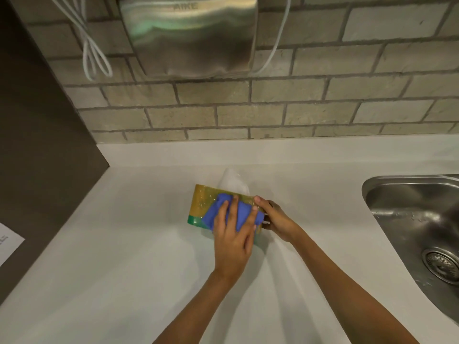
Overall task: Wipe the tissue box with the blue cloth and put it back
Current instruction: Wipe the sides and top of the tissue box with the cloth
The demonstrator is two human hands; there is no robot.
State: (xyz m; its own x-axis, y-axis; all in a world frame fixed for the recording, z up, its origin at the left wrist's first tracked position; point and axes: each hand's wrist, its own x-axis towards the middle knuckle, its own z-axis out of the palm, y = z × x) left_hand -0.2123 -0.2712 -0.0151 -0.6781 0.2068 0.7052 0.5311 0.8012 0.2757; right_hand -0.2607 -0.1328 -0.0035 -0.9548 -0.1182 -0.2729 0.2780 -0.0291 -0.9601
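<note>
Blue cloth [229,214] under flat left hand [233,242]; right hand [275,223] gripping one tissue box [201,203].

Readable text: one embossed brand only.

"AIKE", faint and blurred, embossed on the steel hand dryer [188,36] high above and beyond the left hand [232,240]. Dark marks on the white paper [8,240] far left of that hand, cut off at the edge, unreadable. Print on the tissue box [201,202] under the hand illegible.
</note>
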